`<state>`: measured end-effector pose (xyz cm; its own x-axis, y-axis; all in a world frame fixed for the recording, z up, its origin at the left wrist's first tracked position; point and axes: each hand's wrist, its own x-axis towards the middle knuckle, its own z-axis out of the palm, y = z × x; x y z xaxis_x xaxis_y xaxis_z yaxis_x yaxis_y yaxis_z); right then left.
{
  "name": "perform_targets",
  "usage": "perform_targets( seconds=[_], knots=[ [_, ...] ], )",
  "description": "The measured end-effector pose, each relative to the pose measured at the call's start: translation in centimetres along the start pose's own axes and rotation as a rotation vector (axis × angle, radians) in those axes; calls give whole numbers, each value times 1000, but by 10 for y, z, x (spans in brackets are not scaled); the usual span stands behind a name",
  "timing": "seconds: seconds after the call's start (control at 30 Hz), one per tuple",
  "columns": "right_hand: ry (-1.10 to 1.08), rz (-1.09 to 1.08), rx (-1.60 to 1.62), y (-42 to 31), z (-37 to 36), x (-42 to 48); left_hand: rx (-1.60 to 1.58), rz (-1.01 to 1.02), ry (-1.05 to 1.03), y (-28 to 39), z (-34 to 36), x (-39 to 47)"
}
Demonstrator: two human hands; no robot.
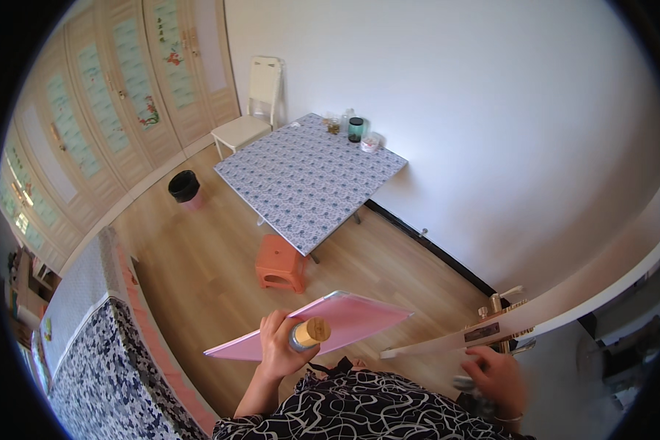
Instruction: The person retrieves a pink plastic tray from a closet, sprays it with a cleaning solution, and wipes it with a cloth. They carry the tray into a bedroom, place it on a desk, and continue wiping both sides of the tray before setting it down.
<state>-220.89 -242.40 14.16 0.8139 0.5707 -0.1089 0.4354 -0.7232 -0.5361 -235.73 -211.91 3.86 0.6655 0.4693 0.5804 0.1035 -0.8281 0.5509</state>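
My left hand (280,347) is closed around a jar with a wooden-looking lid (313,331) and a flat pink folder or board (357,322), both in front of my body. The jar's lid faces up; the pink sheet extends to both sides of the hand. At the lower right, my right hand (498,377) is beside the edge of a white door (434,345), close to its brass-coloured handle and lock (495,319). The right hand is blurred, its fingers bent; a greyish item is partly visible below it, and whether the hand holds it is unclear.
A table with a patterned cover (313,176) stands by the wall, with several jars near its far edge. An orange plastic stool (280,263) is at its near corner. A white chair (253,121), a lined bin (186,190), wardrobes (121,93) and a bed (104,368) are further left.
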Motion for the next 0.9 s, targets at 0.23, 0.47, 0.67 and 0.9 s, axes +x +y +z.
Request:
perform_targets(
  seconds=[0.23, 0.47, 0.67, 0.9],
  knots=[
    [587, 162, -128, 6, 17, 63, -155, 66, -74, 7, 9, 9],
    [630, 505, -397, 59, 11, 21, -236, 45, -69, 9, 23, 10],
    [584, 778, -424, 84, -7, -24, -217, 86, -125, 8, 32, 17],
    [472, 1170, -460, 156, -14, -69, -210, 166, -158, 15, 53, 35]
  ],
)
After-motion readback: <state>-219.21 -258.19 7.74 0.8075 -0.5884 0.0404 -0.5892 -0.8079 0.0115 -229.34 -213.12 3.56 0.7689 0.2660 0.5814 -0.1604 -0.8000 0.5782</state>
